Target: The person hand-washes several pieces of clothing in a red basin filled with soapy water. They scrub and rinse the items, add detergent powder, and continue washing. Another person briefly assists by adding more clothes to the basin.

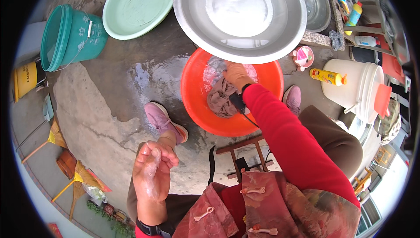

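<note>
An orange-red plastic basin [197, 116] stands on the wet floor between my feet. Wet brown cloth [221, 101] lies bunched in it, beside sudsy water and a greyish piece that may be cloth or water. My right hand [237, 74] reaches into the basin above the cloth, its fingers partly hidden under the rim of a large metal basin [183, 18]; whether it grips anything cannot be told. Raised over my left knee, my left hand [154, 169] is wet with suds, its fingers loosely curled, and nothing shows in it.
Beyond are a pale green basin [115, 29], a teal bucket [82, 38] and another metal basin [323, 11]. At right stand a white bucket [344, 80], a yellow bottle [326, 76] and a small pink container [303, 57]. Straw brooms [57, 136] lie at left.
</note>
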Demonstrator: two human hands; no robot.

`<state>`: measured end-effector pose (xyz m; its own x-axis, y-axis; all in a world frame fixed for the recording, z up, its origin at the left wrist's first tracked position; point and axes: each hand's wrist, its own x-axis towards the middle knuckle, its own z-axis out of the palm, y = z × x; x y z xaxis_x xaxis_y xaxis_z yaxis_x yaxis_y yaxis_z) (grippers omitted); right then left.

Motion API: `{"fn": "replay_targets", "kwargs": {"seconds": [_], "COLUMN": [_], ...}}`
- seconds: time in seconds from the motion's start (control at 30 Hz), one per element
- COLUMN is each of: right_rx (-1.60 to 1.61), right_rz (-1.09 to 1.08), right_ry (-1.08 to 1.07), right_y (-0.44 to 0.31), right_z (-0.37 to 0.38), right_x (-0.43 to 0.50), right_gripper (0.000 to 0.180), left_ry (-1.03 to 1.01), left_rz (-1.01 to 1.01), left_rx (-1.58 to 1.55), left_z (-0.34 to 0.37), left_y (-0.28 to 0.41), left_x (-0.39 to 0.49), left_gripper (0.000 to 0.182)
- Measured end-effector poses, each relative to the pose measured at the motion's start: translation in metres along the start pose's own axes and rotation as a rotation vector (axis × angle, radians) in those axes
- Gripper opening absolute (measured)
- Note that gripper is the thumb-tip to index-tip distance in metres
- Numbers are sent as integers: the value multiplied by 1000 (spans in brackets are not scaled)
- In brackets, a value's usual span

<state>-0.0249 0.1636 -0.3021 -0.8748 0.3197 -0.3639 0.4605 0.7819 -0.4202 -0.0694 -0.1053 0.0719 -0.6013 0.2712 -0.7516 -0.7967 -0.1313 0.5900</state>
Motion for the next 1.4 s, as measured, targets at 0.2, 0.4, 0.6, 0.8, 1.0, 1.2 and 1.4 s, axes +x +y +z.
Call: {"fn": "replay_targets", "kwargs": {"seconds": [0.2,0.4,0.6,0.8,1.0,1.2,1.4], "right_rx": [112,-30,97,1096,1838,1753,1453], "right_rz": [122,434,239,731,523,324,477], "right_ry": [-290,-21,-220,-142,-273,-234,-63], "right_y": [7,55,39,30,-5,-60,-107], "right_z": [12,-28,-2,-66,-123,-163,-203], "right_x": [-3,-48,-57,-71,-118,-162,-195], "right_gripper": [47,47,56,47,25,18,33], "left_ry": [13,-22,23,-58,-131,-203,-193], "left_rz": [-23,-25,-39,-28,4,-45,-157], "left_rx": [15,14,85,137,132,187,204], "left_z": [4,9,15,21,30,39,57], "left_y": [-1,-4,-8,-8,-19,-43,-73], "left_x": [6,3,6,8,5,14,20], "left_gripper": [16,16,18,19,13,12,17]}}
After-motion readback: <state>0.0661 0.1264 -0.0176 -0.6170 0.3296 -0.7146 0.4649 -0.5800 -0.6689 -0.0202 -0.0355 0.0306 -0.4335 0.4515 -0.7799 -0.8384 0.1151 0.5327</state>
